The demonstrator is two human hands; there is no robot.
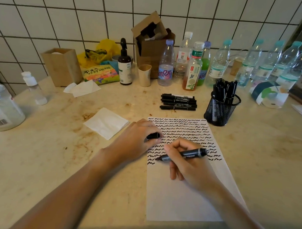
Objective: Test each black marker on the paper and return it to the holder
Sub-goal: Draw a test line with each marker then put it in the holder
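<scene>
Both forearms bare to the frame's edge; no sleeves, rings or watch showing

The marker (pixel 183 155) in the right hand (pixel 188 163) is showing the word "PERMANENT" in white along its barrel. A green-capped bottle label (pixel 196 53) is reading "东方树叶". The colourful packet (pixel 99 74) is showing "不生气 好好相处". The markers lying on the counter (pixel 178 102) are carrying print too small to read.
</scene>
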